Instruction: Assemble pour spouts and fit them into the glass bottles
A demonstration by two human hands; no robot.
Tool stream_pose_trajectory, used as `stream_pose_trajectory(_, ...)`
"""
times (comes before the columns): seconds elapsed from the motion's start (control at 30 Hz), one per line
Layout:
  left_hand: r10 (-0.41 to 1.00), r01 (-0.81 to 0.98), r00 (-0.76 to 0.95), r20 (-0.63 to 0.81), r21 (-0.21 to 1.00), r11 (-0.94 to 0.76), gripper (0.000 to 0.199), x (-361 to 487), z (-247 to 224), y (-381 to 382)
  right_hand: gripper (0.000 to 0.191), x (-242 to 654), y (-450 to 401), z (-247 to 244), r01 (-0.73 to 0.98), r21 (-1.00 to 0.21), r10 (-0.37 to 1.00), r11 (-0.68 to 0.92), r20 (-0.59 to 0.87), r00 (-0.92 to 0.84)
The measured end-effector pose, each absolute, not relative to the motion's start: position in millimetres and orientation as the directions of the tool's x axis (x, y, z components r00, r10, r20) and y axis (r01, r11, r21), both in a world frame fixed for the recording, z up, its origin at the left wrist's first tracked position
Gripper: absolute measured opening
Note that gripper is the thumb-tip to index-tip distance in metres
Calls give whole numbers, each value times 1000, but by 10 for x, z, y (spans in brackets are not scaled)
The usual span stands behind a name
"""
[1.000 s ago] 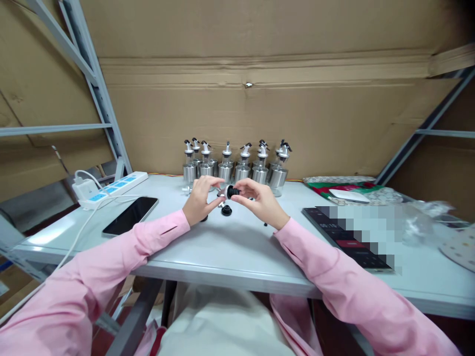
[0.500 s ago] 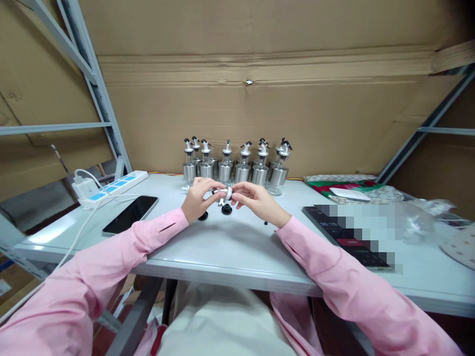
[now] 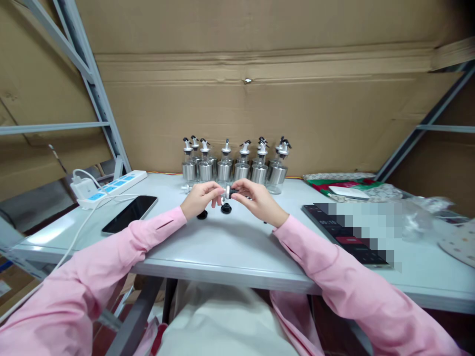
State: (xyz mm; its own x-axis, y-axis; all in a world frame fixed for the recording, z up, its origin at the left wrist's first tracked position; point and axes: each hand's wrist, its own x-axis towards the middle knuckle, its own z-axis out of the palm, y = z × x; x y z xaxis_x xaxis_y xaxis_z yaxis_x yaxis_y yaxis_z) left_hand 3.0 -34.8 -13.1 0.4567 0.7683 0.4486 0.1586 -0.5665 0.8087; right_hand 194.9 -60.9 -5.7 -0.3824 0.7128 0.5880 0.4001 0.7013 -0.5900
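Over the table, my left hand [image 3: 200, 199] pinches the silver end of a pourer spout [image 3: 227, 192]. My right hand [image 3: 256, 198] grips the black stopper end of the same piece, which lies level between the two hands. Just below on the table are a black cap [image 3: 226, 208] and another black cap [image 3: 202, 214]. A small silver piece [image 3: 185, 188] lies left of the fingers, partly hidden. Behind the hands stand several glass and steel bottles [image 3: 224, 170] with pourers on top.
A white power strip [image 3: 118, 187] with a charger and a dark phone [image 3: 130, 214] lie on the left. At right are a dark device [image 3: 341, 232], a white flat object [image 3: 349, 192] on patterned cloth, and clear plastic [image 3: 419, 217]. Cardboard [image 3: 260, 113] stands behind.
The black stopper end now shows more between my right fingers. My left fingers have shifted their hold on the silver end and curl lower.
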Motion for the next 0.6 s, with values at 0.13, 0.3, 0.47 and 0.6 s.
stream_pose_trajectory(0.13,790,69,502,351,895,-441,41,34,-128,-340,10,1930,-650,-27,441,-486,647,755,660,-380)
stream_pose_trajectory(0.3,783,86,525,334,894,-440,41,57,-172,-351,9,1923,-677,-7,498,-395,604,772,698,-384)
stream_pose_trajectory(0.47,720,277,361,592,669,-689,33,71,-246,-353,13,1944,-649,-31,532,-365,574,763,762,-300)
stream_pose_trajectory(0.6,695,240,411,590,665,-707,36,62,-279,-358,17,1947,-638,-45,529,-355,565,771,764,-312)
